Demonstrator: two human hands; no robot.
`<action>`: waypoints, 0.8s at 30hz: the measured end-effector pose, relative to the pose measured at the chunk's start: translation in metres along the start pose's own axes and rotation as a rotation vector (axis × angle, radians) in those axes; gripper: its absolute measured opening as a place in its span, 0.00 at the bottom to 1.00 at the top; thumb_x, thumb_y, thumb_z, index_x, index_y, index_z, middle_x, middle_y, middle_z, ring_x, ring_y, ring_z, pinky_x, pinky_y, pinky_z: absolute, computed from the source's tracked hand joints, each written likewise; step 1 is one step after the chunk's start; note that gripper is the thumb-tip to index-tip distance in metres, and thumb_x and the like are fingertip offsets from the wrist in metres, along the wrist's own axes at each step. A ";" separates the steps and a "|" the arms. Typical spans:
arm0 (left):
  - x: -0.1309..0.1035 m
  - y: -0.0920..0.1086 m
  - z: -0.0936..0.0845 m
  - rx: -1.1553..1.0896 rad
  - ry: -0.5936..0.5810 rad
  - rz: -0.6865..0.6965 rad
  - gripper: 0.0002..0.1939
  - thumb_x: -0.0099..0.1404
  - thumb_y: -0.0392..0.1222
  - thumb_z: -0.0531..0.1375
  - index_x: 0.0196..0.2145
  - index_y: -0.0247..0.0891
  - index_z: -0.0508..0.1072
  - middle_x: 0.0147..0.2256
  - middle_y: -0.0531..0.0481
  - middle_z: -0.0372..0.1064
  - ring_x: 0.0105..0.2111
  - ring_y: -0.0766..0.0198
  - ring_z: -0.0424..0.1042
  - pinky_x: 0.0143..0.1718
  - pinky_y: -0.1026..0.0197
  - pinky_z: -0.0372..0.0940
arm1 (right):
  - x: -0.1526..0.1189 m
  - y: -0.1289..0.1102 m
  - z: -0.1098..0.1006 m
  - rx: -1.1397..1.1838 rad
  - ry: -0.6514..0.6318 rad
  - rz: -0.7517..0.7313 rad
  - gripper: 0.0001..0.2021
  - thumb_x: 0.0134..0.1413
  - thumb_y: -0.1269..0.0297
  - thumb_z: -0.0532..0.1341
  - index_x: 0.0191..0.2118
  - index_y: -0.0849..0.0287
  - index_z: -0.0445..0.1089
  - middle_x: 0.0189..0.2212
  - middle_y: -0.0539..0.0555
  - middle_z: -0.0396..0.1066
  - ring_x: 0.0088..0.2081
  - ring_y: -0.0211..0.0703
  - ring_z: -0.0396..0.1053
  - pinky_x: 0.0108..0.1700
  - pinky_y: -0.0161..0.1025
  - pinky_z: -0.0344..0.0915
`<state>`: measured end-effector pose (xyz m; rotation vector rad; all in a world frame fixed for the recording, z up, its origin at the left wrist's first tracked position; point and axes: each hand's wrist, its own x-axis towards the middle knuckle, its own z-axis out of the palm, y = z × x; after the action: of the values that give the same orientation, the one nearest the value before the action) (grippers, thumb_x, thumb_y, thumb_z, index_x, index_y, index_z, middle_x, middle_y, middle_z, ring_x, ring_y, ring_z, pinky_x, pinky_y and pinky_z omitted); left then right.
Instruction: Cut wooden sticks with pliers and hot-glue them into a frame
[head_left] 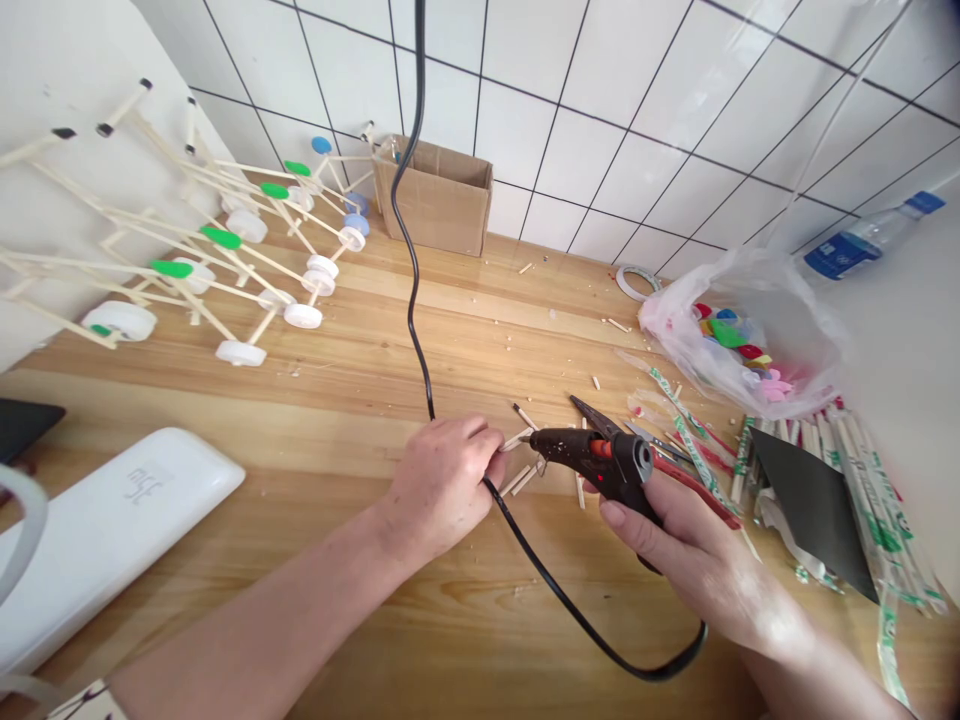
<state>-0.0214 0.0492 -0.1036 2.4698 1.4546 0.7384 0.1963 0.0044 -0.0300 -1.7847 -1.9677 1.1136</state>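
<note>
My right hand is wrapped round the handle of a black glue gun, whose nozzle points left. At the nozzle tip is a thin wooden stick, its left end pinched in the fingers of my left hand. The black cable passes by my left fingers and loops round to the gun's handle. Short stick pieces lie on the table just below the nozzle, and a dark-tipped one lies above it. Pliers and scissors lie partly behind the gun.
Stick frames with white wheels stand at the left, above a white power bank. A cardboard box is against the tiled wall. At the right are a plastic bag of colourful pieces, a bottle and wrapped sticks.
</note>
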 end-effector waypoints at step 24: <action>0.001 0.003 0.001 0.011 0.019 -0.011 0.09 0.60 0.33 0.55 0.23 0.37 0.71 0.24 0.51 0.69 0.24 0.64 0.68 0.27 0.62 0.60 | 0.001 -0.003 -0.003 0.039 -0.008 0.051 0.13 0.58 0.52 0.56 0.39 0.55 0.68 0.25 0.47 0.64 0.26 0.37 0.61 0.25 0.33 0.58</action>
<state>-0.0185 0.0489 -0.1029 2.4673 1.4818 0.7559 0.1963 0.0066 -0.0264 -1.8223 -1.9020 1.1679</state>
